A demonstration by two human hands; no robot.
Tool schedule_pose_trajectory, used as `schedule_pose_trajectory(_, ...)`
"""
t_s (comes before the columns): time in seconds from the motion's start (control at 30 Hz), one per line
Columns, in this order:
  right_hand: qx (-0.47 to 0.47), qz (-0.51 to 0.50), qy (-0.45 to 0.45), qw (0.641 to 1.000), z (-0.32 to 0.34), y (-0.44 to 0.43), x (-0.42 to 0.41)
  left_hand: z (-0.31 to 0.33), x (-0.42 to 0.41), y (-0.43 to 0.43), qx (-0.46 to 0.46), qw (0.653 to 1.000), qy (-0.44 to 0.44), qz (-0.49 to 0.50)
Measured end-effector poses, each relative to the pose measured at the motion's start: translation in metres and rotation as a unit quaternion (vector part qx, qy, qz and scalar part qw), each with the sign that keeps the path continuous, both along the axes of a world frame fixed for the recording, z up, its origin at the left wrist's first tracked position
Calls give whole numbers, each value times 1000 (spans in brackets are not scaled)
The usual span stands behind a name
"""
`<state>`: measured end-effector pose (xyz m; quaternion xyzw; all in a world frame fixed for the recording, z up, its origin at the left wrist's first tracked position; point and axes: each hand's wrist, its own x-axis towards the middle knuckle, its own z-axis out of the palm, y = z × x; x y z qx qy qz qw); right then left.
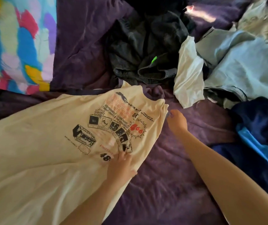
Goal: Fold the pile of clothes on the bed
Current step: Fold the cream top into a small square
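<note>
A colourful cover (16, 46) is cut off at the left edge. Beside it, 1 cream T-shirt (48, 135) lies spread on the purple bedspread (170, 176), with its lower part outside the picture. The left hand (121, 166) rests on the shirt's print with fingers nearly straight, holding nothing. The right hand (178, 121) is at the shirt's shoulder edge. Its fingertips are hidden and blurred, so a grip cannot be told. Farther right lie 4 unfolded pieces: 1 dark garment (146, 46), 1 white cloth (188, 75), 1 light blue garment (243, 62) and 1 navy garment (260, 127), which is cut off.
</note>
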<state>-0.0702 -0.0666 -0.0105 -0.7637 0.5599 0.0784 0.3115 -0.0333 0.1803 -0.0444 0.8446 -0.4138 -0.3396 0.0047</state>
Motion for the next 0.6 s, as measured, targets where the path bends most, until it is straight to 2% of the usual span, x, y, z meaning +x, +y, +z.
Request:
schedule_pose_trajectory(0.1,14,-14,-23,1000,-16,-23,24,-14,-3,-1,39,999,-1,-4)
schedule_pose_trajectory(0.23,33,-12,-11,999,-39,-31,39,-29,1,-1,-15,1000,-3,21)
schedule_pose_trajectory(0.3,47,-38,-21,998,-45,-33,38,-26,8,-2,-36,998,27,38)
schedule_pose_trajectory(0.4,91,-118,-107,983,-39,-43,24,-15,15,-3,-118,992,38,-23)
schedule_pose_trajectory(0.47,101,-194,-200,955,-26,-53,5,-5,14,-7,-142,986,63,-60)
schedule_pose_trajectory(0.53,96,-259,-256,927,-15,-59,-18,6,9,-19,-101,984,105,-98)
schedule_pose_trajectory(0.6,85,-266,-237,930,-13,-58,-41,10,7,-28,-29,982,133,-128)
